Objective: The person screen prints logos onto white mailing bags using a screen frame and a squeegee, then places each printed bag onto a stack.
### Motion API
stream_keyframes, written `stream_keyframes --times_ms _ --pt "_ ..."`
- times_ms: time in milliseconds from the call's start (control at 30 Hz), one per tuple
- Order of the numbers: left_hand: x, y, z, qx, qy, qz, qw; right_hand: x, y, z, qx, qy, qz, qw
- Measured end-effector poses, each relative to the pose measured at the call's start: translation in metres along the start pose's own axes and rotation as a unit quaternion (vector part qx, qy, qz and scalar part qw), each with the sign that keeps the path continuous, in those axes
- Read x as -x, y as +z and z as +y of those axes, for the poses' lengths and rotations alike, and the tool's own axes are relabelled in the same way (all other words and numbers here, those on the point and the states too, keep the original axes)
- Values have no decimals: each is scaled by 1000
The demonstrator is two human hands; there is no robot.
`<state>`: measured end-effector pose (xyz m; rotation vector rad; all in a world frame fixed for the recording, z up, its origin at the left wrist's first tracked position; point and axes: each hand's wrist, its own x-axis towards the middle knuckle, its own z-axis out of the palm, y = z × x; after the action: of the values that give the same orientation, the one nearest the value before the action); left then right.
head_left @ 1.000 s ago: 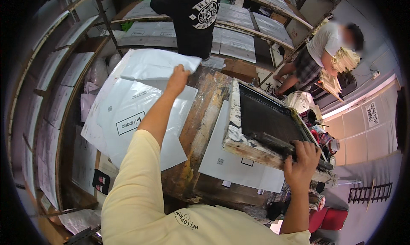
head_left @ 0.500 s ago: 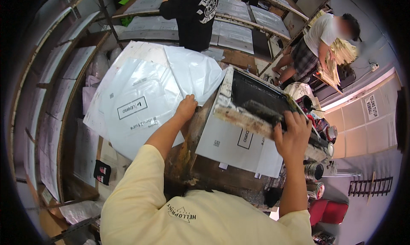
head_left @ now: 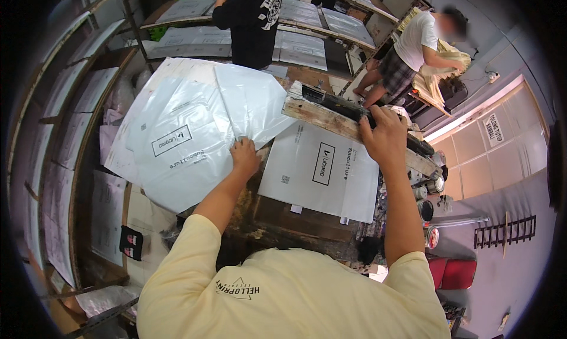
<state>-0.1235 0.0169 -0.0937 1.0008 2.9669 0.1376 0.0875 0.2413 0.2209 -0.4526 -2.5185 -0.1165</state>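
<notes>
With my right hand (head_left: 383, 133) I grip the near edge of a screen printing frame (head_left: 331, 119), fingers over its stained wooden bar. The frame is tilted up, so its mesh hardly shows. Below it, a white plastic bag (head_left: 290, 170) with a black printed box and lettering lies flat on the dark printing board (head_left: 295, 221). My left hand (head_left: 244, 157) pinches the near edge of the top white plastic bag (head_left: 251, 100) on a pile to the left. Another printed bag (head_left: 183, 141) lies in that pile; my left fingertips are partly hidden.
Racks (head_left: 112, 114) with white bags stand at left and back. A person in black (head_left: 253, 29) stands behind the pile; another in a white shirt (head_left: 413, 46) bends over yellowish material at the right. Paint cans (head_left: 425, 209) line the right side, near a red chair (head_left: 458, 273).
The screen frame has tilted up further in my right hand, uncovering more of the printed bag beneath. My left hand keeps to the pile's edge. The whole view has shifted slightly.
</notes>
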Motion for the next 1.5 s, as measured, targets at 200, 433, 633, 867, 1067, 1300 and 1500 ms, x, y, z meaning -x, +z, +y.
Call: stream_keyframes --times_ms 200,433,633,867,1067,1300,1500 --pt "58 5 6 153 69 92 982 4 2 0 0 1 14 1000" --pt "177 5 62 164 82 20 983 4 4 1 6 -15 43 999" --pt "200 36 91 150 33 4 988 7 5 6 9 -8 23 1000" --pt "195 26 91 102 45 -15 994 8 5 6 3 3 21 1000" --pt "178 18 95 201 79 61 974 12 4 1 -5 13 8 1000" --pt "137 -22 128 364 106 188 906 15 8 2 20 7 34 999" --pt "126 -68 139 448 108 256 850 11 7 1 12 -2 35 999"
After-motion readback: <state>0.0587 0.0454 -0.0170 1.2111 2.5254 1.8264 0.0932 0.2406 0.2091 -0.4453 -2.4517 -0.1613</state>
